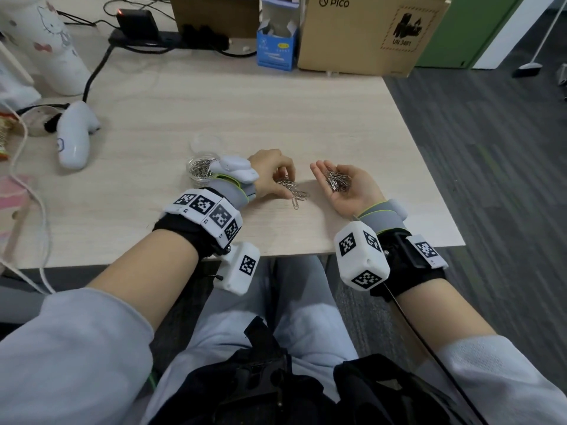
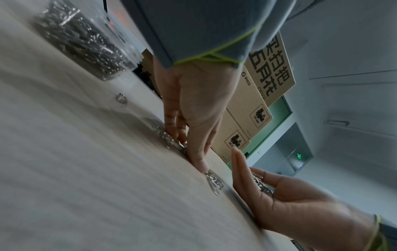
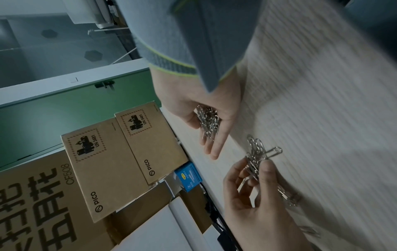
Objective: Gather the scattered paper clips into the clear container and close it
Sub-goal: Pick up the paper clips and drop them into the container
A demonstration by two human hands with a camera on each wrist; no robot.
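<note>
A clear round container holding many silver paper clips stands on the table, partly hidden behind my left wrist. Its clear lid lies just beyond it. My left hand is palm down to the container's right, and its thumb and curled fingers pinch a bunch of loose paper clips lying on the table. Right beside it my right hand lies palm up and cupped, carrying a heap of clips.
A white handheld controller lies at the left, with cables and a power strip behind it. A blue box and cardboard boxes stand at the back. The table's right edge is close to my right hand.
</note>
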